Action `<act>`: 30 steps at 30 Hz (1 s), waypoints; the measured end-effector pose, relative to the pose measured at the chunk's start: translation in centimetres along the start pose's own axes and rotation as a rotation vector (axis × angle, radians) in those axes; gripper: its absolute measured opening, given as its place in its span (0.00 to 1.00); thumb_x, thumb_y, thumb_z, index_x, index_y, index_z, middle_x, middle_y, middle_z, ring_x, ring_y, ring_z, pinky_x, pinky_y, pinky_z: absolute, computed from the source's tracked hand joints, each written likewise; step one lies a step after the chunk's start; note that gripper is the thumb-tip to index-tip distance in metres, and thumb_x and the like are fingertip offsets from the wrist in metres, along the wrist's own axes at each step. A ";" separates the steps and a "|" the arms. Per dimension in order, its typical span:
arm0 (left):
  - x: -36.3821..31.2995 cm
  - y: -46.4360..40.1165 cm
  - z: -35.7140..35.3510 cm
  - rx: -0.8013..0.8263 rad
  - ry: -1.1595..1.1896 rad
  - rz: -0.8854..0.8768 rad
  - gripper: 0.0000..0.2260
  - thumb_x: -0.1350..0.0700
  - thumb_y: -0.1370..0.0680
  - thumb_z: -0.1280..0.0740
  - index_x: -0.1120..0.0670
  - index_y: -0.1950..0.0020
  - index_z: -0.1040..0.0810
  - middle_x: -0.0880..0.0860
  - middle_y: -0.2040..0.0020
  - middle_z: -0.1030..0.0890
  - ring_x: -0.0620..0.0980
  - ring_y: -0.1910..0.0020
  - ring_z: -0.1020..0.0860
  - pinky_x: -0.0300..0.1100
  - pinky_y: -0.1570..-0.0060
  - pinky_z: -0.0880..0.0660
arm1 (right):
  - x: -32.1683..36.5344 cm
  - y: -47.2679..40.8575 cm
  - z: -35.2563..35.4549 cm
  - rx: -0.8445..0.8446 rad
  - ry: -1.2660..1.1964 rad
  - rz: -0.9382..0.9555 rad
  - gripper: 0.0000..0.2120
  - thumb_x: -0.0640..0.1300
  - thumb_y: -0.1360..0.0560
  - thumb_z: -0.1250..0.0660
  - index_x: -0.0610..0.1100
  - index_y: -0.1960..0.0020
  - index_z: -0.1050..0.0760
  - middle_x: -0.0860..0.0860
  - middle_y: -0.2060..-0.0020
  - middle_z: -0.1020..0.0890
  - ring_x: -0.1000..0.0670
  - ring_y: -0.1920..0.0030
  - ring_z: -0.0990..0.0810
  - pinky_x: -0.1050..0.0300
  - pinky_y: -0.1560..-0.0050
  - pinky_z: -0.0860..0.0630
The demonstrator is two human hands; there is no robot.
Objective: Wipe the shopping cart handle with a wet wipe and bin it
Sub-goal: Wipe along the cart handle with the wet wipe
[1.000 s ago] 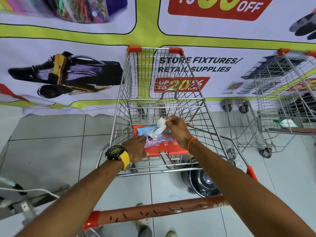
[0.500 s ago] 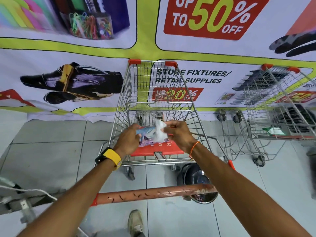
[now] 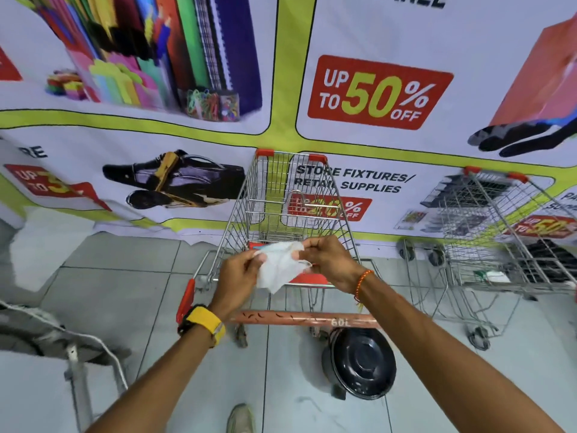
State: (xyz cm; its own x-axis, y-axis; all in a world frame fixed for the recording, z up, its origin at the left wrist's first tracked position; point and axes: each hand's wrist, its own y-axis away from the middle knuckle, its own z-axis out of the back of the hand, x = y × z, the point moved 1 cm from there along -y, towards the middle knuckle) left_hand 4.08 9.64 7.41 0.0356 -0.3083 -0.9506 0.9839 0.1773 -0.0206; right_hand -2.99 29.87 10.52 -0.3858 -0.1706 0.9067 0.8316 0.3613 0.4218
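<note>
A white wet wipe (image 3: 279,268) hangs spread between both hands above the cart's red child seat (image 3: 307,278). My left hand (image 3: 239,276) pinches its left edge, and my right hand (image 3: 329,264) pinches its upper right edge. The orange cart handle (image 3: 299,317) runs level below the hands, apart from them. The wire shopping cart (image 3: 287,207) stands in front of me against a banner wall. The wipe pack is hidden behind the wipe and hands. A black round bin (image 3: 362,364) with its lid on sits on the floor under the handle's right end.
A second wire cart (image 3: 499,232) stands to the right, close to mine. A grey metal frame with a white cord (image 3: 71,345) is at the lower left. My shoe (image 3: 242,418) shows on the grey floor tiles below the handle.
The wipe has come free of the pack and is now opened out between both hands. Both hands rose above the seat, and the view tilted up toward the banner.
</note>
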 end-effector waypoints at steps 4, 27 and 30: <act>-0.3 3.6 2.2 -0.040 0.041 0.175 0.12 0.54 0.20 0.37 0.60 0.54 0.18 0.54 0.61 0.17 0.42 0.66 0.23 0.45 0.64 0.23 | -0.2 3.5 0.3 0.275 0.175 -0.102 0.05 0.33 0.23 0.29 0.40 0.49 0.16 0.46 0.61 0.18 0.54 0.70 0.27 0.65 0.76 0.33; 5.5 3.7 7.8 0.046 -0.710 -0.088 0.15 0.51 0.21 0.45 0.54 0.49 0.20 0.58 0.49 0.17 0.62 0.48 0.22 0.50 0.49 0.26 | -10.6 6.1 -12.7 -0.237 1.190 0.589 0.18 0.56 0.20 0.45 0.55 0.37 0.22 0.54 0.47 0.13 0.44 0.51 0.17 0.49 0.52 0.25; 8.8 2.1 8.4 0.300 -0.626 -0.080 0.33 0.37 0.24 0.53 0.57 0.32 0.26 0.55 0.27 0.30 0.58 0.24 0.40 0.51 0.27 0.42 | -12.2 4.9 -14.7 -0.330 1.284 0.521 0.16 0.56 0.18 0.43 0.58 0.34 0.26 0.54 0.48 0.15 0.45 0.52 0.19 0.46 0.50 0.27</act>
State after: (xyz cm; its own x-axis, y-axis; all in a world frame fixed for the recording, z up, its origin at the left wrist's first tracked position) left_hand 7.97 -0.58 1.62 -0.0332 -0.8064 -0.5904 0.9904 -0.1061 0.0892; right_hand 11.71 20.24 1.51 0.4640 -0.8500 0.2493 0.8858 0.4439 -0.1353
